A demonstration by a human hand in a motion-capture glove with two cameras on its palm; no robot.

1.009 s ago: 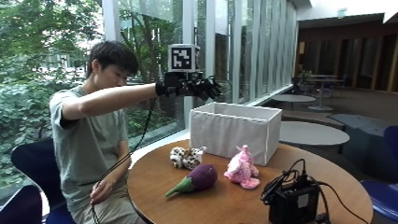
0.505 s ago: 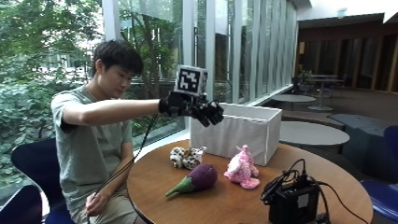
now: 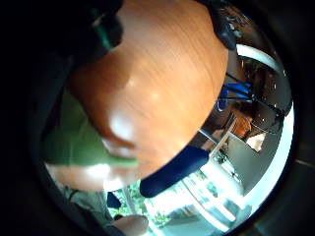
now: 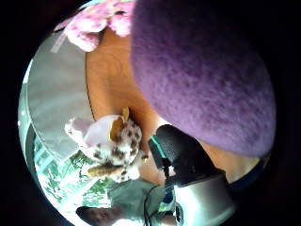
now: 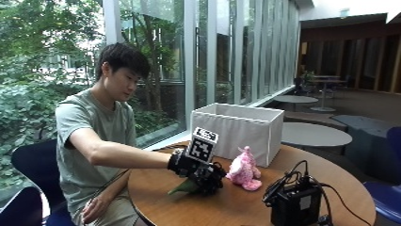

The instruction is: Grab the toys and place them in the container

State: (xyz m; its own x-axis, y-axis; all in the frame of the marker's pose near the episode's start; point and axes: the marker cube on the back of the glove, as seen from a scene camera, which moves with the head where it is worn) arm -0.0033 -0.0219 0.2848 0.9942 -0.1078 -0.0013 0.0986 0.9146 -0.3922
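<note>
Room: glass-walled hall with trees outside, more round tables further back.
Table (image 5: 238,207): round, wooden; the seated person reaches across it with the right arm.
Container (image 5: 241,129): white fabric box with an open top, standing beyond the gloved hand at the table's window side.
Black device (image 5: 294,207): boxy unit with cables, on the table well apart from the hand, past the pink toy.
Purple eggplant toy (image 4: 207,75): plush, lying on the table directly under the gloved palm; it fills the thumb-side palm view, and its green leafy end (image 5: 181,187) pokes out from beneath the hand.
Pink plush toy (image 5: 243,170): sitting on the table just beside the hand, between it and the container.
Spotted plush toy (image 4: 113,146): white with brown spots, on the table near the hand's thumb side.
Right hand (image 5: 199,172): black glove, lowered onto the eggplant toy with the fingers curled down around it.
Other hand (image 5: 91,212): bare, down by the person's lap, away from the toys.
</note>
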